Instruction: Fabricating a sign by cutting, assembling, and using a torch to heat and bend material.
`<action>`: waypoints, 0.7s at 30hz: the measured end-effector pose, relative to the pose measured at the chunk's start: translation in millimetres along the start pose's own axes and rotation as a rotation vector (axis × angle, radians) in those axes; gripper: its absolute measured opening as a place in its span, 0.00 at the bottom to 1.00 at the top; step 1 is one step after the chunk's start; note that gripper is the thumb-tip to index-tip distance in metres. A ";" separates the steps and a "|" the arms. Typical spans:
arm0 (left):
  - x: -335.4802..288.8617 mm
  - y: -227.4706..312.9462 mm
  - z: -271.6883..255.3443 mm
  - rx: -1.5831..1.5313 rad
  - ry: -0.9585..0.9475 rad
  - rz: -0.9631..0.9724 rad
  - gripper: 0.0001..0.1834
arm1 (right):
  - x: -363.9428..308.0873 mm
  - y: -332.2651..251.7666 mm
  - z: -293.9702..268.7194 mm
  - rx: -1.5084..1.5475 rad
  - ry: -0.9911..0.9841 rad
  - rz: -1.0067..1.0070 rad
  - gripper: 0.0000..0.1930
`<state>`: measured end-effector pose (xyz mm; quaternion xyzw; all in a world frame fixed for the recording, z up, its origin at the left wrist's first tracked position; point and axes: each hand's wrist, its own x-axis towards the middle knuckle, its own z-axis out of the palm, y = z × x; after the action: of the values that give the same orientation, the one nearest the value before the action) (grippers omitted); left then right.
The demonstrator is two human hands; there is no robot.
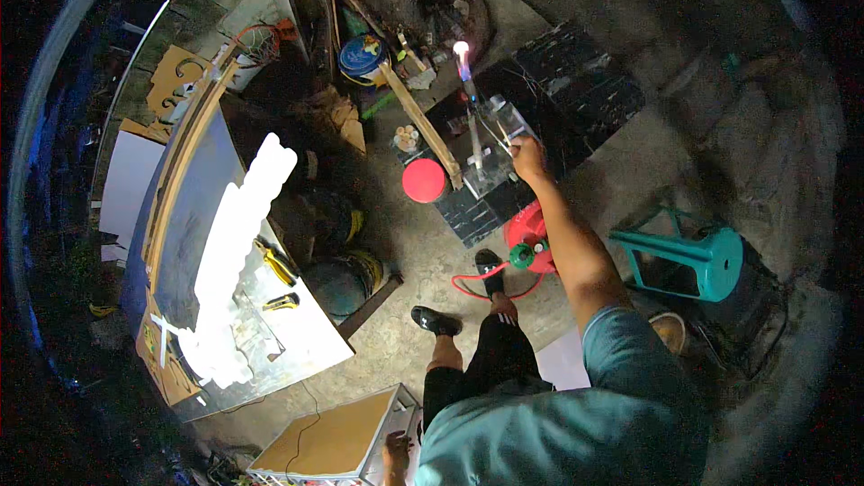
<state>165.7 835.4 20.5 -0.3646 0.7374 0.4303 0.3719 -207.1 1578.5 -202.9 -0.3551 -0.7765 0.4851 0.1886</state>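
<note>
My right hand point(528, 159) reaches out over a small clear-and-metal stand point(497, 182), its fingers closed near a thin pale rod point(504, 130). Whether the fingers grip that rod or part of the stand is too small to tell. Just left of the hand, a gas torch point(474, 130) stands upright on the stand, with a bright flame point(462, 56) at its far end. My left hand point(396, 452) hangs low beside a tan-topped box point(324, 436), fingers loosely apart, nothing seen in it.
Beneath the stand lies a black marbled slab point(558, 76) with a round red lid point(424, 181) and a wooden stick point(418, 119). A red gas cylinder point(531, 232) with a hose stands near my feet. A teal stool point(693, 261) lies at right; yellow pliers point(277, 263) lie on a white board.
</note>
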 end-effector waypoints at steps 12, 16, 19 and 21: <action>49.7 -50.4 -14.2 0.054 -0.170 0.184 0.22 | -4.9 -11.0 0.9 -0.357 -0.041 -0.067 0.08; 26.3 -37.5 -0.1 -0.042 -0.086 0.110 0.17 | -1.4 -6.6 5.7 -0.393 -0.086 0.012 0.08; 0.7 -23.0 12.0 -0.144 -0.138 0.259 0.19 | -4.7 -10.0 4.0 -0.423 -0.067 -0.043 0.09; -5.8 -12.2 20.5 -0.042 -0.042 0.167 0.15 | -3.7 -14.7 3.3 -0.345 -0.116 0.052 0.11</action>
<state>183.7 850.8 13.9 -0.3004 0.7480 0.4826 0.3426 -212.1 1569.6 -191.1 -0.3735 -0.8483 0.3692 0.0672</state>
